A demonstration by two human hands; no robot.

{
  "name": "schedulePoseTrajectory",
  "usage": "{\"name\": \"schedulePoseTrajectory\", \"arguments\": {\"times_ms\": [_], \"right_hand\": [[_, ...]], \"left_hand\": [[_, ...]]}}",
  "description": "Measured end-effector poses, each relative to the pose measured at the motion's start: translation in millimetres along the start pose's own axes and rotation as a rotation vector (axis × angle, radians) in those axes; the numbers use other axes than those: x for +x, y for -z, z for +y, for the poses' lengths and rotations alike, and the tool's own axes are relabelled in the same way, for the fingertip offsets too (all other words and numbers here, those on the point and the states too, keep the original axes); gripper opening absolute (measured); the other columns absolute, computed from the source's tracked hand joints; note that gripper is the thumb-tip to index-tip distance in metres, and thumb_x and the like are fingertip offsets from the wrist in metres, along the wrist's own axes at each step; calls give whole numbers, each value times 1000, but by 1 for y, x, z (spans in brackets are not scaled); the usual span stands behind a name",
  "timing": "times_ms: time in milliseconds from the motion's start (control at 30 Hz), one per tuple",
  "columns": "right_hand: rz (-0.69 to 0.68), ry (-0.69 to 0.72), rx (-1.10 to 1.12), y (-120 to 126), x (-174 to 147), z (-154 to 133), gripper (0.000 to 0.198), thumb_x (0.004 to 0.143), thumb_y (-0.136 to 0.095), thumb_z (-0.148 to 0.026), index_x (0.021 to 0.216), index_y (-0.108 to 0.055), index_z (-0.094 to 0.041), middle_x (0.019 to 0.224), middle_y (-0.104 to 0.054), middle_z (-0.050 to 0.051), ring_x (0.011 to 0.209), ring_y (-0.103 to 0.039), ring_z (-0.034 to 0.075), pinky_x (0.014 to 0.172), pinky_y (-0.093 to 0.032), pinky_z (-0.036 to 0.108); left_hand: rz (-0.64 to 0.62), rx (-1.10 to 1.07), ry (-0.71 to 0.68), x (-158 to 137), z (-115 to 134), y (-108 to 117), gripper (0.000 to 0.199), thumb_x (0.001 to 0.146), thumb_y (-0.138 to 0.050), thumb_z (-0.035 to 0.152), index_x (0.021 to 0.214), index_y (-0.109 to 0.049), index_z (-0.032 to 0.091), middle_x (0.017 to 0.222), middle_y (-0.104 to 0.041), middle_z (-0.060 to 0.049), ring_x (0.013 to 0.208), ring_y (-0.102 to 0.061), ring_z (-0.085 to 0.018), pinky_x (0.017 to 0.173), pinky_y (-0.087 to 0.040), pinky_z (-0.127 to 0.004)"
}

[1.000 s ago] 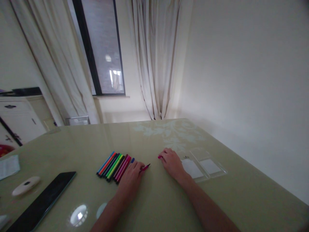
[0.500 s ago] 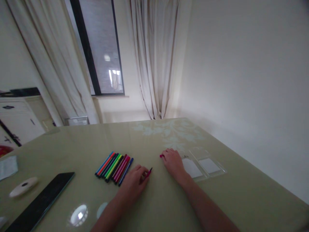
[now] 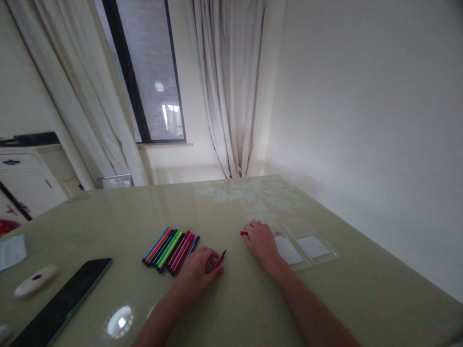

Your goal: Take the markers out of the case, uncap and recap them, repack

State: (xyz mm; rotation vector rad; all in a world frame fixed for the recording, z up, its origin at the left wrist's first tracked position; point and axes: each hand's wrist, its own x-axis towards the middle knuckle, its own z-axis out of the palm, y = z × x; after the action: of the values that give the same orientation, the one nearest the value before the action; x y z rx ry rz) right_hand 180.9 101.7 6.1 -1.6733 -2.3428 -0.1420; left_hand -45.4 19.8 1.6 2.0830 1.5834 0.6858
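Note:
My left hand [image 3: 198,270] is closed round an uncapped magenta marker [image 3: 219,259], its dark tip pointing up and away from me. Just left of that hand lies a row of capped markers [image 3: 168,249] in blue, red, green, yellow, pink and dark tones; the hand partly covers the nearest dark blue one [image 3: 194,245]. My right hand [image 3: 259,241] rests on the table with a small magenta marker cap [image 3: 243,233] sticking out from its fingers. Beside and partly under the right hand is a clear plastic case [image 3: 307,262] with white cards [image 3: 314,246] inside.
A black tablet-like slab [image 3: 65,303] lies at the left front, near a white oval object [image 3: 35,281] and a pale folded cloth or paper [image 3: 12,253]. The table [image 3: 231,308] meets a wall on the right. Curtains [image 3: 231,86] and a window stand behind.
My left hand has shifted slightly left with the magenta marker, covering more of the dark blue one. The right hand with the cap has hardly moved.

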Motion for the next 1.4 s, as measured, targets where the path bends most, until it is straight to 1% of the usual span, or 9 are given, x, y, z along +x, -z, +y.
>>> {"name": "schedulePoseTrajectory", "arguments": {"times_ms": [200, 300, 500, 667, 733, 833, 967, 1167, 1400], "right_hand": [[67, -1, 52, 10, -4, -6, 19, 100, -55, -24, 102, -73, -18, 110, -72, 12, 108, -61, 28, 93, -42, 41], [120, 40, 141, 12, -6, -11, 19, 100, -56, -22, 104, -73, -19, 108, -72, 10, 107, -61, 28, 95, -43, 41], [152, 308, 558, 14, -15, -33, 31, 103, -59, -29, 132, -66, -24, 123, -71, 7, 115, -63, 23, 101, -47, 35], [117, 458, 767, 21, -17, -31, 24, 104, -57, -31, 105, -79, -25, 97, -76, 4, 91, -70, 18, 86, -52, 29], [191, 409, 850, 25, -12, -13, 23, 102, -60, -35, 100, -81, -25, 95, -77, 5, 89, -71, 19, 84, -53, 30], [374, 172, 1042, 32, -1, 19, 18, 91, -74, -40, 91, -82, -25, 90, -78, 6, 83, -71, 20, 80, -55, 32], [333, -60, 1383, 36, 4, 37, 28, 81, -81, -47, 89, -80, -20, 72, -76, 4, 55, -59, 14, 55, -48, 27], [231, -10, 1554, 38, -2, 19, 40, 91, -69, -57, 86, -77, -17, 67, -73, 5, 53, -51, 10, 51, -39, 23], [179, -61, 1441, 32, 1, 18, 27, 78, -81, -45, 90, -77, -21, 82, -78, 5, 70, -66, 16, 68, -52, 28]], "left_hand": [[253, 330, 199, 0, -25, 16, 23, 98, -47, 33, 95, -65, 20, 102, -69, -9, 95, -66, -25, 85, -50, -38], [290, 470, 248, -1, -37, 18, 22, 96, -49, 32, 98, -65, 18, 109, -67, -13, 104, -63, -29, 92, -49, -42], [266, 183, -25, 5, -17, 6, 21, 98, -49, 36, 95, -65, 22, 104, -70, -9, 105, -64, -28, 95, -48, -43], [199, -75, -65, 6, 0, 2, 23, 99, -46, 40, 97, -62, 24, 97, -73, -5, 90, -68, -24, 82, -50, -36], [197, -108, -18, 7, -6, 9, 23, 98, -45, 40, 96, -61, 24, 90, -73, -4, 84, -67, -23, 77, -49, -34], [288, -114, 30, 8, -22, 21, 28, 99, -42, 44, 93, -60, 24, 80, -69, -2, 75, -65, -22, 71, -47, -33], [341, -154, 49, 10, -34, 25, 30, 97, -48, 51, 100, -60, 24, 87, -71, -3, 78, -67, -22, 71, -49, -32], [369, -76, -34, 10, -25, 9, 27, 99, -45, 43, 101, -63, 23, 97, -69, -6, 90, -67, -25, 82, -52, -38], [311, -9, 15, 10, -31, 6, 29, 98, -41, 37, 103, -65, 21, 103, -71, -10, 99, -67, -28, 91, -51, -44]]}}
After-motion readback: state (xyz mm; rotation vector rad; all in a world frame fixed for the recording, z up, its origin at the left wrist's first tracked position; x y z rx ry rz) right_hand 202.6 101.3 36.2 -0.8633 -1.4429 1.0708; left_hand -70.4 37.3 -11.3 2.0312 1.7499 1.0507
